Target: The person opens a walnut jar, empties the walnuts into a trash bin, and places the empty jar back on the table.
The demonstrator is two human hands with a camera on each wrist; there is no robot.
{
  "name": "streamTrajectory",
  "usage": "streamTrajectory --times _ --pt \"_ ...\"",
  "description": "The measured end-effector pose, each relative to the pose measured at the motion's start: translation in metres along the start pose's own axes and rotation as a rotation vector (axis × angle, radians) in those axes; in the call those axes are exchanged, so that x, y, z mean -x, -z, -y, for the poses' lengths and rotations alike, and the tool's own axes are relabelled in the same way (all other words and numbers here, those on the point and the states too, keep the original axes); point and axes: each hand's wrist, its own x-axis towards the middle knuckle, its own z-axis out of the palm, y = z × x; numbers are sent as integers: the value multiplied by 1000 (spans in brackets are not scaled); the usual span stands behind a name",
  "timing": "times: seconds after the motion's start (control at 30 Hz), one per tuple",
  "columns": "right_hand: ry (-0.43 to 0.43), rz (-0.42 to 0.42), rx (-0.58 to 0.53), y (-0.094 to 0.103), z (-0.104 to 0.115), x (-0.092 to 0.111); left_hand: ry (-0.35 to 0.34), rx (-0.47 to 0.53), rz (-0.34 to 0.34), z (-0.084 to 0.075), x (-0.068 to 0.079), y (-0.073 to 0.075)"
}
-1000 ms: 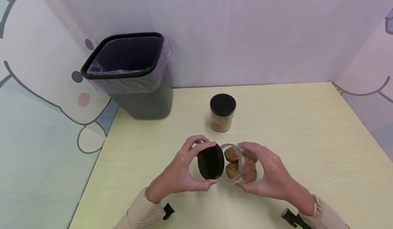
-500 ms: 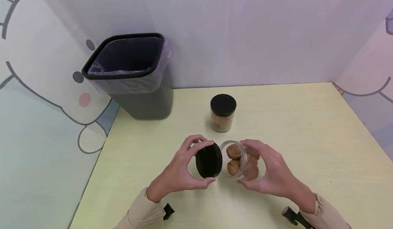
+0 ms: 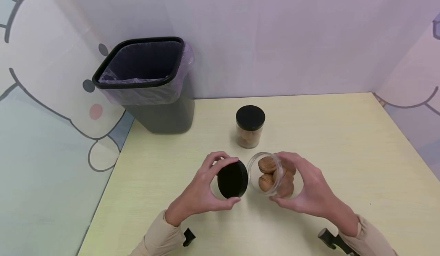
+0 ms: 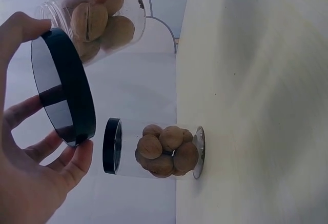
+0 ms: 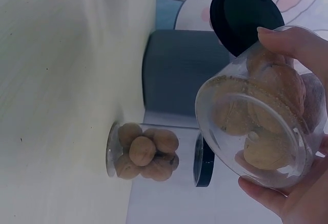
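While the left hand [image 3: 203, 193] pinches the black lid [image 3: 232, 179], the right hand [image 3: 314, 189], gripping the walnut jar [image 3: 280, 174], has turned its mouth further upward, leaving it uncovered

A grey bin [image 3: 161, 116], its black rim [image 3: 132, 84] ringed by a translucent lilac liner [image 3: 148, 95], stood at the far left corner of a pale wood-toned table [image 3: 343, 145]. To its right, a clear jar [image 3: 248, 139] stood upright beneath a black lid [image 3: 250, 117], with brown nuts [image 4: 172, 138] piled inside. A plain lilac-white wall [image 3: 292, 38] rose behind, while cartoon panels [image 3: 41, 164] with dark outlines flanked both sides, the left one bearing dark ovals and a pink spot [image 3: 96, 111].
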Motion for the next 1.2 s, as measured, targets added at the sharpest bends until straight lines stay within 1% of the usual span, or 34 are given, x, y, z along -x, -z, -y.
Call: streamTrajectory --times 0.23,0.43,0.7,0.83,1.2 --pt "-23 7 26 5 -3 1 33 -22 20 4 1 -5" --pt "-37 4 37 9 -4 1 50 -38 20 7 1 -8" --pt "-15 -20 26 12 -8 1 84 -63 47 13 3 -13" --pt "0 -36 18 14 -10 -1 113 -79 60 16 4 -16" --pt "15 -51 15 18 -10 -6 145 -107 92 25 7 -24"
